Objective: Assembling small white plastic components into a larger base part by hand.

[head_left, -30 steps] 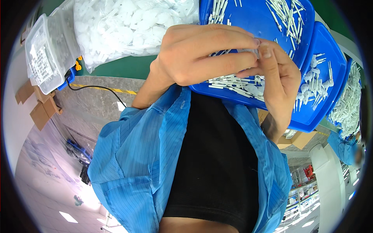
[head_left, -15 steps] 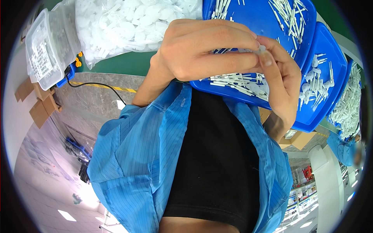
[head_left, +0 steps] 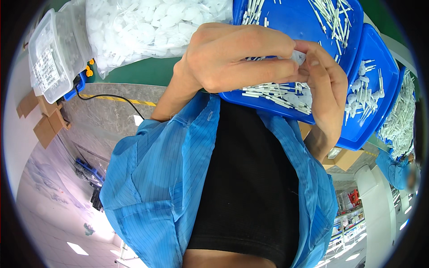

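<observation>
My left hand [head_left: 241, 56] reaches in from the left, its fingers bent in a pinch on a small translucent white plastic piece [head_left: 298, 57]. The fingertips of my right hand [head_left: 325, 82] are curled close against the same piece from the right, with the thumb bent beside it. The piece is partly hidden by the fingers, so its full shape cannot be made out. Both hands are raised over a blue tray [head_left: 295, 20] that holds thin white sticks [head_left: 333, 22], with more sticks and translucent pieces [head_left: 292, 99] near its front edge.
A clear bag of translucent white plastic parts [head_left: 147, 33] lies left of my hands, beside a clear plastic box [head_left: 49, 58]. To the right stands a second blue tray [head_left: 357, 134] with joined stick pieces, then a heap of white sticks [head_left: 397, 120]. Another person's blue sleeve [head_left: 391, 172] shows far right.
My right thumb has lifted off the piece and shifted slightly right and up. More of the translucent piece shows between the fingertips. My left hand has barely moved.
</observation>
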Available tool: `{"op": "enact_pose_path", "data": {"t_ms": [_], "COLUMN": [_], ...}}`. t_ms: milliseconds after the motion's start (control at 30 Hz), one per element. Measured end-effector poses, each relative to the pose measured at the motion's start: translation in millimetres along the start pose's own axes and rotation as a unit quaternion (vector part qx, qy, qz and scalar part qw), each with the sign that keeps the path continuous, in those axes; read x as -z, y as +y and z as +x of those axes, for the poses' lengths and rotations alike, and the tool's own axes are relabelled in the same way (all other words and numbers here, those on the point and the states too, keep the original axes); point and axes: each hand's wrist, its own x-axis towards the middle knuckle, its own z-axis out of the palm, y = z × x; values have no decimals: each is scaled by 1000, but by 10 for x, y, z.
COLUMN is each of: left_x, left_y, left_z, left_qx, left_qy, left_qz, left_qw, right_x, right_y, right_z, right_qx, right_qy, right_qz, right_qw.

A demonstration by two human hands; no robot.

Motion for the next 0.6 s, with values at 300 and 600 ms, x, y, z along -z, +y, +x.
{"op": "enact_pose_path", "data": {"t_ms": [300, 600], "left_x": [6, -148], "left_y": [-54, -139], "left_z": [-21, 79], "left_qx": [16, 10], "left_qy": [-5, 97], "left_qz": [-19, 47], "left_qw": [1000, 994], "right_x": [-67, -88], "right_y": [-43, -5], "right_z": [-40, -46], "right_qx": [25, 81], "right_qy": [15, 35], "right_qz": [41, -64], "right_qw": [999, 994]}}
